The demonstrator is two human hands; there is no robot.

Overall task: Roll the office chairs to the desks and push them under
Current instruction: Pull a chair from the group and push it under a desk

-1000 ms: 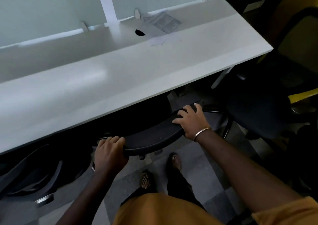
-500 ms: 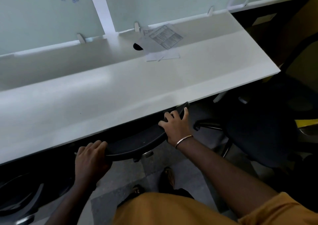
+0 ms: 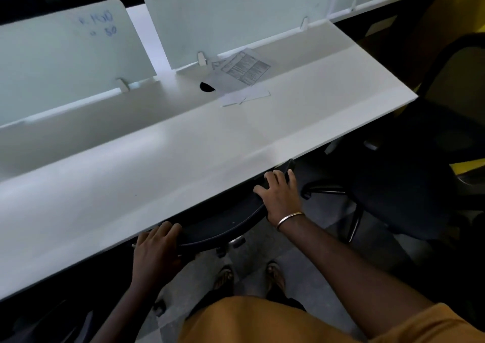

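You are standing right behind the chair, sandalled feet (image 3: 249,277) on the grey floor, and you are gripping the top edge of its black backrest (image 3: 223,224) with both hands. Your left hand (image 3: 154,250) is curling its fingers over the left end; your right hand (image 3: 282,197), bangled at the wrist, is lying over the right end with fingers spread and bent around the rim. The chair is sitting almost fully beneath the white desk (image 3: 157,172) — only the backrest's curved top is showing past the front edge, so you look to be finishing the push-under step. The next move seems to call for a short, straight shove, then letting go before your knuckles are meeting the desk edge. To your right, a second black chair (image 3: 399,185) is waiting outside the desk, its base near this one's — probably the next one. Farther back, loose papers (image 3: 244,72) are lying by a cable hole (image 3: 206,87), under frosted divider panels (image 3: 65,53).
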